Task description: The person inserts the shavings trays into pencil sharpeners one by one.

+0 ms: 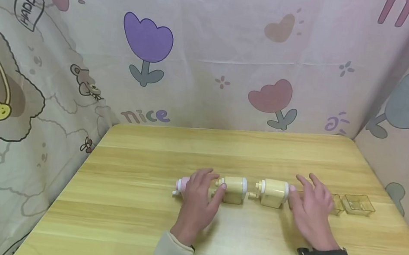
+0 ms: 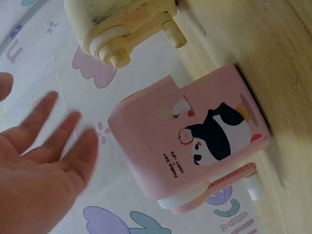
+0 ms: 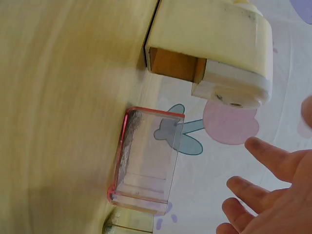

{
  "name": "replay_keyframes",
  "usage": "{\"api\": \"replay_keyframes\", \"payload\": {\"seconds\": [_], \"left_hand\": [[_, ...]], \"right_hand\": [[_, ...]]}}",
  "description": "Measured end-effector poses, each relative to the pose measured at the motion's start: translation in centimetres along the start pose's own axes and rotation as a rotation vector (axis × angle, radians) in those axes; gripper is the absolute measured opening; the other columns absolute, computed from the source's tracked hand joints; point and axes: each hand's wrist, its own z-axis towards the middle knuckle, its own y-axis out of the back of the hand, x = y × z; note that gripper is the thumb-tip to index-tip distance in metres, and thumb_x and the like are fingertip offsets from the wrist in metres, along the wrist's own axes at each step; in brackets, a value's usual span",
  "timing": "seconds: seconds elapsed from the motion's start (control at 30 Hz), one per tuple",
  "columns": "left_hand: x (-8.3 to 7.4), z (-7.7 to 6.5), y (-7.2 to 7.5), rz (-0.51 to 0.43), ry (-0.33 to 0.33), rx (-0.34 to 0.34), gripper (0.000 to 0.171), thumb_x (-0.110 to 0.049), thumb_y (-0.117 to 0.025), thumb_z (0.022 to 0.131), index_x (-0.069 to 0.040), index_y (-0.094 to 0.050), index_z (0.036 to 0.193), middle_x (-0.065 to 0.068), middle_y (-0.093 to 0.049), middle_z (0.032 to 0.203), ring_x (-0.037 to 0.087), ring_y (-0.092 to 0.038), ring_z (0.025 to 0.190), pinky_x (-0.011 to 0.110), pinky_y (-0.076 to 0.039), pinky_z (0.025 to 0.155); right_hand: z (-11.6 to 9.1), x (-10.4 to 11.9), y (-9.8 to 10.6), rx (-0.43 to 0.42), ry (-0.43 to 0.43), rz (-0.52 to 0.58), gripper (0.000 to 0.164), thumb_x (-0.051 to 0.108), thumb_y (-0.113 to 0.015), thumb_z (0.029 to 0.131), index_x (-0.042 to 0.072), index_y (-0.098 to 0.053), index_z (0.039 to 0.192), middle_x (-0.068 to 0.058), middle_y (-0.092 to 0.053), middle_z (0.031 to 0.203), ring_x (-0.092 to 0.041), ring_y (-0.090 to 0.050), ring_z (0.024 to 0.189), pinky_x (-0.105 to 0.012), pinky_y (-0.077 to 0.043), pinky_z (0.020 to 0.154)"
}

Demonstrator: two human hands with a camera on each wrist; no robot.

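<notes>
My left hand (image 1: 198, 200) hovers by a pink crank pencil sharpener (image 1: 183, 184), largely hiding it in the head view. In the left wrist view this sharpener (image 2: 190, 141) shows a panda print and a side crank, and the spread fingers stay apart from it. A yellow crank sharpener (image 1: 234, 188) stands right of that hand. Another yellow sharpener (image 1: 273, 193) stands farther right, beside my right hand (image 1: 312, 210), whose fingers are extended and hold nothing. Its drawer slot (image 3: 174, 64) gapes in the right wrist view. Nearby lies a clear drawer with a pink edge (image 3: 151, 161), dark shavings inside.
Yellowish clear drawers (image 1: 358, 205) lie to the right of my right hand, one partly covered by it. All stand in a row across the wood-grain table (image 1: 131, 204). A printed curtain (image 1: 209, 36) closes off the back and both sides.
</notes>
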Motion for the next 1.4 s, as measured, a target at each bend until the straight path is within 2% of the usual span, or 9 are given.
{"api": "replay_keyframes", "payload": {"seconds": [0.07, 0.13, 0.23, 0.33, 0.53, 0.87, 1.03, 1.2, 1.4], "left_hand": [[0.1, 0.0, 0.0, -0.034, -0.054, -0.034, 0.034, -0.041, -0.050, 0.098, -0.012, -0.064, 0.109, 0.000, -0.060, 0.115, 0.017, -0.054, 0.110, 0.037, -0.043, 0.093], [0.2, -0.1, 0.1, -0.058, -0.100, -0.039, 0.025, -0.036, -0.052, 0.097, -0.014, -0.065, 0.099, -0.005, -0.062, 0.097, 0.011, -0.057, 0.090, 0.029, -0.048, 0.079], [0.4, -0.5, 0.1, -0.084, -0.153, 0.010, 0.020, -0.031, -0.054, 0.097, -0.016, -0.065, 0.089, -0.011, -0.057, 0.078, 0.003, -0.051, 0.068, 0.019, -0.045, 0.062], [0.7, -1.1, 0.2, -0.074, -0.175, 0.065, 0.021, -0.029, -0.055, 0.097, -0.017, -0.065, 0.083, -0.015, -0.050, 0.069, 0.000, -0.044, 0.059, 0.015, -0.039, 0.055], [1.1, -1.7, 0.5, -0.048, -0.148, 0.102, 0.022, -0.030, -0.055, 0.097, -0.017, -0.065, 0.083, -0.015, -0.052, 0.069, 0.000, -0.044, 0.059, 0.015, -0.039, 0.056], [1.7, -1.8, 0.5, -0.055, -0.076, 0.113, 0.023, -0.032, -0.055, 0.096, -0.016, -0.067, 0.085, -0.014, -0.055, 0.072, 0.001, -0.047, 0.061, 0.017, -0.042, 0.058], [1.8, -1.8, 0.5, -0.063, -0.071, 0.137, 0.022, -0.032, -0.055, 0.096, -0.017, -0.066, 0.085, -0.014, -0.053, 0.071, 0.001, -0.047, 0.062, 0.018, -0.042, 0.058], [1.9, -1.8, 0.4, -0.062, -0.072, 0.146, 0.022, -0.032, -0.055, 0.096, -0.017, -0.067, 0.086, -0.015, -0.054, 0.071, 0.001, -0.047, 0.062, 0.018, -0.041, 0.058], [2.1, -1.8, 0.4, -0.066, -0.063, 0.150, 0.022, -0.032, -0.055, 0.096, -0.016, -0.066, 0.085, -0.014, -0.053, 0.071, 0.001, -0.047, 0.061, 0.018, -0.041, 0.057]], "right_hand": [[0.0, -0.2, 0.0, -0.030, 0.010, -0.001, 0.046, 0.030, -0.040, 0.101, 0.000, -0.047, 0.134, -0.031, -0.028, 0.146, -0.055, -0.016, 0.130, -0.069, -0.006, 0.098], [0.0, -0.4, 0.1, -0.052, 0.012, -0.015, 0.042, 0.026, -0.039, 0.100, -0.001, -0.051, 0.130, -0.032, -0.033, 0.142, -0.055, -0.019, 0.128, -0.070, -0.008, 0.097], [-0.2, -0.7, 0.2, -0.043, -0.016, -0.037, 0.039, 0.020, -0.038, 0.099, -0.004, -0.052, 0.127, -0.034, -0.035, 0.139, -0.056, -0.021, 0.127, -0.070, -0.008, 0.096], [-0.3, -0.9, 0.4, -0.003, -0.059, -0.062, 0.040, 0.014, -0.039, 0.095, -0.005, -0.050, 0.129, -0.035, -0.033, 0.139, -0.055, -0.019, 0.126, -0.070, -0.009, 0.094], [-0.4, -1.3, 0.5, 0.085, -0.081, -0.090, 0.049, 0.006, -0.044, 0.087, -0.004, -0.044, 0.134, -0.036, -0.027, 0.142, -0.057, -0.014, 0.127, -0.071, -0.008, 0.092], [-0.7, -1.7, 0.6, 0.247, -0.094, -0.168, 0.060, 0.009, -0.058, 0.083, -0.003, -0.039, 0.138, -0.035, -0.027, 0.143, -0.059, -0.017, 0.124, -0.071, -0.009, 0.090], [-0.7, -1.8, 0.5, 0.259, -0.097, -0.193, 0.059, 0.008, -0.059, 0.082, -0.004, -0.040, 0.137, -0.035, -0.027, 0.143, -0.059, -0.019, 0.122, -0.070, -0.013, 0.088], [-0.7, -1.8, 0.6, 0.242, -0.095, -0.206, 0.063, 0.001, -0.059, 0.076, -0.005, -0.041, 0.135, -0.035, -0.029, 0.142, -0.059, -0.022, 0.119, -0.068, -0.017, 0.085], [-0.6, -1.6, 0.9, 0.252, -0.128, -0.235, 0.065, -0.004, -0.059, 0.073, -0.007, -0.041, 0.135, -0.037, -0.033, 0.136, -0.061, -0.023, 0.116, -0.067, -0.019, 0.084]]}}
